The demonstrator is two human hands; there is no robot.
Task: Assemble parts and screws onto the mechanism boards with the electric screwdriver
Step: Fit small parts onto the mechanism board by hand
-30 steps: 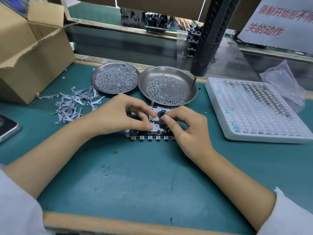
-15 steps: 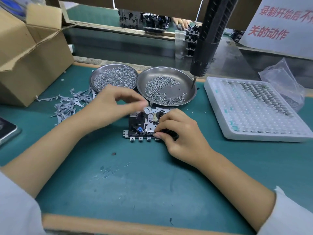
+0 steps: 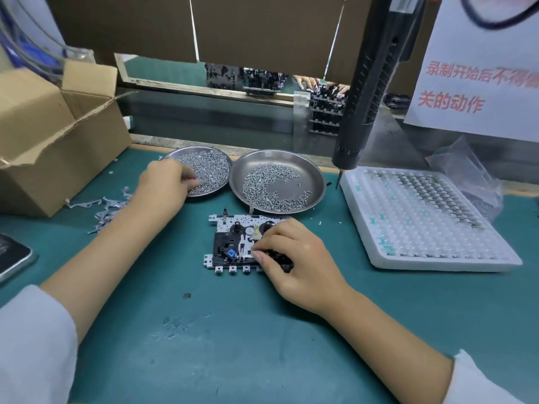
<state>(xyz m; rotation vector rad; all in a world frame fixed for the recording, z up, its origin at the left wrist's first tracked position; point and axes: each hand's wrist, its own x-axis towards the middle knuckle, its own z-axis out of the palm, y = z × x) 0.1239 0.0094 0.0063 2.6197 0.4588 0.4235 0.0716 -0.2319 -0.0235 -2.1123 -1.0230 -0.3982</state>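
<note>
Left hand [image 3: 167, 182] curled into the left screw dish [image 3: 204, 167], pickup not discernible; right hand [image 3: 291, 258] pinches the mechanism board [image 3: 233, 243], long axis left-right at mat centre, screwdriver [image 3: 364, 97] hanging up-right, nearer the right hand.

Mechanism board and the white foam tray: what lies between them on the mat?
In the head view, only bare green mat separates the mechanism board from the white foam tray.
</note>
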